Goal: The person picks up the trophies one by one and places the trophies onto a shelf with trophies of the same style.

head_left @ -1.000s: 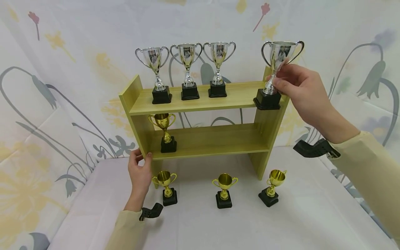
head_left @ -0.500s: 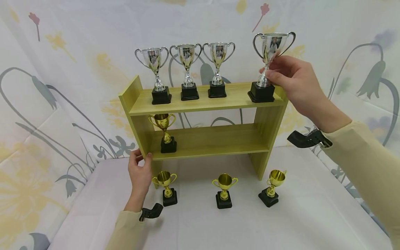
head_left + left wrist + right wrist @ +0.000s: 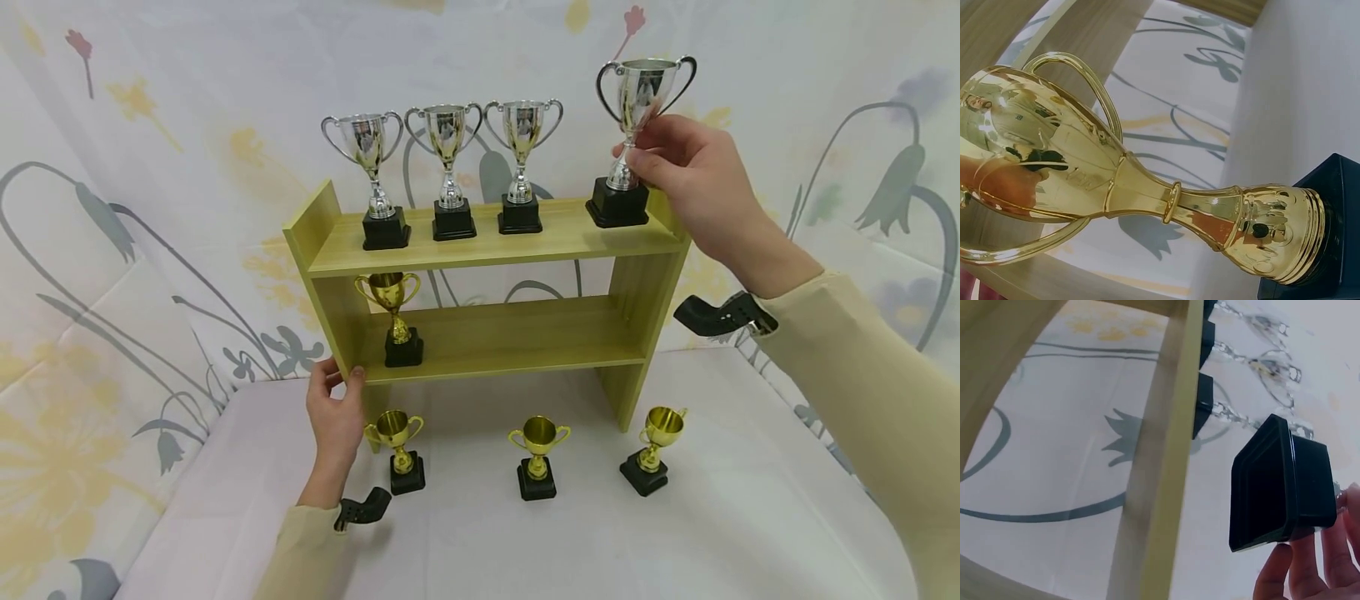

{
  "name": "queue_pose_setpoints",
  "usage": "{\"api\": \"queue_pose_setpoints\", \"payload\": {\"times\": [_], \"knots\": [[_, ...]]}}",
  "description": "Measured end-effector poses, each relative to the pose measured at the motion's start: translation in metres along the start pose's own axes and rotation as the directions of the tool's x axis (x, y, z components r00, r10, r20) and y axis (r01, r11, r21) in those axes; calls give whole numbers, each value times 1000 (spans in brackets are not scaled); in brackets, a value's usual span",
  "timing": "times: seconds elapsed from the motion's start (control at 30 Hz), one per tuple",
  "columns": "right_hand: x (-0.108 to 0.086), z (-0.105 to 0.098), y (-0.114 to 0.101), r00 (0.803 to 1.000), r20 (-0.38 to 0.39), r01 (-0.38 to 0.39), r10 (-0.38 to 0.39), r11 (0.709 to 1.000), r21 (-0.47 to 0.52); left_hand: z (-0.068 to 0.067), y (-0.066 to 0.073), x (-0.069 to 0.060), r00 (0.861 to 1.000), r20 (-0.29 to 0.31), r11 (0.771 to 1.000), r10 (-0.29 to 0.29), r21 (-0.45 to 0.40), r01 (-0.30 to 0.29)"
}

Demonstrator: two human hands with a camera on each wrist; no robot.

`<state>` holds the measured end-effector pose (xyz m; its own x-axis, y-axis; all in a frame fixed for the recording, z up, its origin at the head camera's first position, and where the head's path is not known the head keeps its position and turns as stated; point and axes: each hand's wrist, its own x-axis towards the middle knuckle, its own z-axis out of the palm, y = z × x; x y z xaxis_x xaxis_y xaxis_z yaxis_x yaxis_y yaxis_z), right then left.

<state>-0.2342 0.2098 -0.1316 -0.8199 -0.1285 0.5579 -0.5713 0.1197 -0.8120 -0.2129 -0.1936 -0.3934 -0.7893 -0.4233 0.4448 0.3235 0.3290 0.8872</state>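
Note:
My right hand (image 3: pixel 697 187) pinches a silver trophy cup (image 3: pixel 643 87) by its stem, above the right end of the top board. In the right wrist view, the underside of its black base (image 3: pixel 1263 487) shows, apart from the board edge. My left hand (image 3: pixel 336 425) grips the left side panel of the wooden shelf (image 3: pixel 510 367), thumb at the front edge; its other fingers are partly hidden. Near that hand a gold trophy (image 3: pixel 402 473) stands on the table, filling much of the left wrist view. Another gold trophy (image 3: pixel 390 292) occupies the middle board's left end.
Three silver trophies, a left one (image 3: pixel 365 142), a middle one (image 3: pixel 446 133) and a right one (image 3: pixel 521 129), stand along the top board. On the white tablecloth (image 3: pixel 480 550) are two more gold trophies, one central (image 3: pixel 538 437), one at right (image 3: pixel 663 427). A floral cloth (image 3: pixel 187 275) hangs behind.
My right hand has moved the silver trophy up and leftward, from the shelf's right edge to over the top board. The left hand and the other trophies have stayed put.

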Motion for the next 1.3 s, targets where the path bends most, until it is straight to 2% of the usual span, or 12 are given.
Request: {"api": "queue_pose_setpoints", "payload": {"times": [0.2,0.27,0.43,0.6,0.83,0.93,1.13,1.3], "knots": [[10,-5,-2,1000,14,-15,15,1000,-5,-4,33,-9,1000,16,1000,13,-12,-13],[13,-6,-3,1000,11,-17,17,1000,-20,-6,40,-11,1000,19,1000,16,-8,-16],[14,-8,-5,999,-10,-33,33,999,-43,-5,40,-13,1000,13,1000,19,-2,-19],[16,-7,0,998,4,-63,63,996,-57,-6,39,-13,1000,10,1000,17,-6,-17],[23,-3,2,992,24,-119,127,971,-208,-5,37,-12,1000,8,1000,22,-3,-22],[24,-2,3,989,7,-142,148,961,-237,-5,35,-12,1000,12,1000,15,-7,-15],[26,1,2,985,-56,-172,163,957,-233,-3,35,-11,1000,17,1000,-8,-22,8],[28,5,1,978,-101,-206,184,931,-301,-5,38,-12,1000,9,1000,-11,-25,11]]}}
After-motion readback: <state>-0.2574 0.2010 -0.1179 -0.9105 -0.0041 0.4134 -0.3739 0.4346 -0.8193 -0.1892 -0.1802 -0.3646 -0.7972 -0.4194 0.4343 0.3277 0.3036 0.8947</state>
